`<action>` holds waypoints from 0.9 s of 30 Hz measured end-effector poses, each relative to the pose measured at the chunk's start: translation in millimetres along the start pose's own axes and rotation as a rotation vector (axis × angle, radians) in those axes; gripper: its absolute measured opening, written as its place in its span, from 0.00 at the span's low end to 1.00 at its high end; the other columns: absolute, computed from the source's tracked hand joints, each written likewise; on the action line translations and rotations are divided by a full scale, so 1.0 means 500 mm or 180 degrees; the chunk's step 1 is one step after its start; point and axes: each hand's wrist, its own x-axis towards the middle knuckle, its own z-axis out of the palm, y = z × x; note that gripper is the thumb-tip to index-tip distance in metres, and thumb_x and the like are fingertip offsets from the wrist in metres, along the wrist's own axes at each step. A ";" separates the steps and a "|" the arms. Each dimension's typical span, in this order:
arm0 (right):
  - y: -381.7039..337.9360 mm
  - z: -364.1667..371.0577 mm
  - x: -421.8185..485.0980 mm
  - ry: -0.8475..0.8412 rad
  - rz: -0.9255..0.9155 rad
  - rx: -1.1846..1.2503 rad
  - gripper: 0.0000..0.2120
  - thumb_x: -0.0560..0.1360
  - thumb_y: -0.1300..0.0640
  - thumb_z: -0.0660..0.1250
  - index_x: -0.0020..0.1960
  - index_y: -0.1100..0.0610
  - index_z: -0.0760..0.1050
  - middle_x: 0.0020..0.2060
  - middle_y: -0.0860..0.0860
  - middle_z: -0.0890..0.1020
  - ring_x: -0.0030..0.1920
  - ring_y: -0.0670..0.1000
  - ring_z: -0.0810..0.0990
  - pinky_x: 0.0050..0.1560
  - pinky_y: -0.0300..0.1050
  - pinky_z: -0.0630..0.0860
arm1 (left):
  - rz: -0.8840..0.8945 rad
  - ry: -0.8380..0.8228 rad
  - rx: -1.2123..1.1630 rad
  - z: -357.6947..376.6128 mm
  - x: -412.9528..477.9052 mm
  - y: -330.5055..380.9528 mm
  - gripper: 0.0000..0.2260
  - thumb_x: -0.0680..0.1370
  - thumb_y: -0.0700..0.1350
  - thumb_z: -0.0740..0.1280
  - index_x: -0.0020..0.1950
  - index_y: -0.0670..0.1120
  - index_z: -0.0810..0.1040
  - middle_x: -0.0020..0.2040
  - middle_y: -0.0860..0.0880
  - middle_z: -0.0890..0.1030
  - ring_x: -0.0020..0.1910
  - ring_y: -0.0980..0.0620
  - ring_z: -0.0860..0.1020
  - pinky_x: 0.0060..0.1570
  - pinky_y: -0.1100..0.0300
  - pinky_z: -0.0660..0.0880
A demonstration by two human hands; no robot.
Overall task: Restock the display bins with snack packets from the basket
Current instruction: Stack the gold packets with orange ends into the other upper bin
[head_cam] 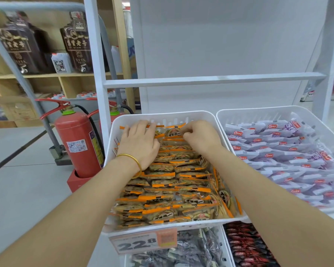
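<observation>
Bare forearms (69, 218) reach up from the bottom edge toward a white rack (210, 80) of snack bins. At far left, dark brown jars (77, 41) stand on a wooden shelf (46, 75). A red fire extinguisher (79, 143) stands in a red holder on the floor (27, 180), just beside the rack. A gold bangle (133, 164) circles the left wrist. The left hand (139, 143) lies released, fingers spread and fairly flat, resting on the orange packets (181, 182) near the far left corner of the white bin (109, 151). Those packets fill the bin in overlapping rows from the front rim to the back wall. A price tag (143, 242) printed with a large 22 and a small 8 hangs on the bin's front rim, and dark packets (191, 249) lie on the tier below. The right hand (201, 137), close beside the left, grasps a single packet (174, 132) near the bin's back wall, fingertips curled onto its edge. Just to the right, a second bin (239, 112) is heaped with purple-and-white packets (278, 151). Red-and-black packets (247, 247) show on the tier beneath it.
</observation>
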 end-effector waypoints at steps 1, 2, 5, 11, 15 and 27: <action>0.000 -0.002 0.005 -0.0063 0.0086 0.0088 0.14 0.74 0.62 0.62 0.55 0.54 0.82 0.53 0.52 0.83 0.56 0.55 0.78 0.67 0.51 0.69 | 0.0013 -0.0002 0.0051 0.001 -0.002 0.000 0.24 0.80 0.49 0.52 0.76 0.48 0.56 0.73 0.48 0.61 0.72 0.48 0.58 0.72 0.50 0.52; 0.000 -0.003 0.009 -0.0130 0.0121 0.0074 0.13 0.73 0.62 0.64 0.53 0.54 0.82 0.51 0.52 0.84 0.55 0.55 0.79 0.66 0.50 0.69 | 0.0019 -0.0010 0.0093 0.001 -0.004 0.000 0.24 0.80 0.49 0.51 0.76 0.48 0.55 0.73 0.48 0.61 0.72 0.48 0.57 0.72 0.50 0.52; 0.003 -0.002 0.017 -0.0214 0.0075 -0.0190 0.07 0.74 0.59 0.67 0.49 0.54 0.83 0.47 0.54 0.84 0.51 0.55 0.80 0.60 0.49 0.74 | 0.0026 -0.0055 0.0177 -0.001 -0.008 0.000 0.23 0.80 0.50 0.51 0.76 0.48 0.56 0.73 0.48 0.61 0.72 0.48 0.57 0.72 0.50 0.53; 0.019 0.000 0.018 -0.0217 -0.0093 -0.0283 0.08 0.75 0.59 0.66 0.51 0.54 0.83 0.49 0.52 0.83 0.53 0.54 0.79 0.59 0.50 0.74 | 0.0205 0.0061 0.0241 -0.005 -0.008 0.006 0.23 0.81 0.50 0.51 0.76 0.48 0.57 0.73 0.47 0.60 0.72 0.48 0.58 0.72 0.49 0.52; 0.020 0.017 0.009 0.0254 -0.0176 -0.0466 0.06 0.76 0.57 0.65 0.49 0.53 0.81 0.47 0.52 0.83 0.52 0.55 0.78 0.55 0.48 0.73 | 0.0503 -0.0038 0.0198 -0.004 0.003 0.027 0.23 0.81 0.51 0.48 0.76 0.50 0.55 0.75 0.50 0.59 0.73 0.50 0.56 0.73 0.48 0.48; 0.018 0.020 0.003 0.0619 -0.0358 -0.0647 0.08 0.77 0.58 0.63 0.51 0.58 0.79 0.50 0.56 0.78 0.52 0.58 0.76 0.51 0.52 0.74 | 0.0481 -0.0231 0.0066 0.004 0.026 0.050 0.22 0.81 0.49 0.50 0.75 0.49 0.60 0.73 0.53 0.65 0.72 0.52 0.58 0.72 0.50 0.50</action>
